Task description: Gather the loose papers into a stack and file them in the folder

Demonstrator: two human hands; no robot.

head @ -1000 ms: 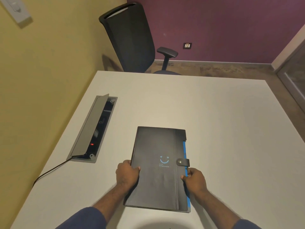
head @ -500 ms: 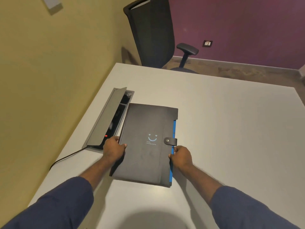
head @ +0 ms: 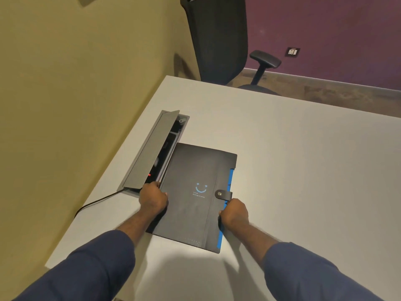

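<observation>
A black folder (head: 195, 170) with a blue smiley mark, a snapped strap and a blue edge lies closed on the white table (head: 303, 170), its left side reaching over the open cable box. My left hand (head: 153, 198) grips its left edge. My right hand (head: 234, 213) grips its right edge just below the strap. No loose papers are in sight.
An open grey cable box (head: 152, 151) with a raised lid is set into the table at the left, with a black cord (head: 95, 203) running from it. A black office chair (head: 219, 40) stands behind the table's far edge. A yellow wall is close on the left.
Both hands have slid the closed folder to the left and away, from the table's middle front to beside the cable box. The view has turned left.
</observation>
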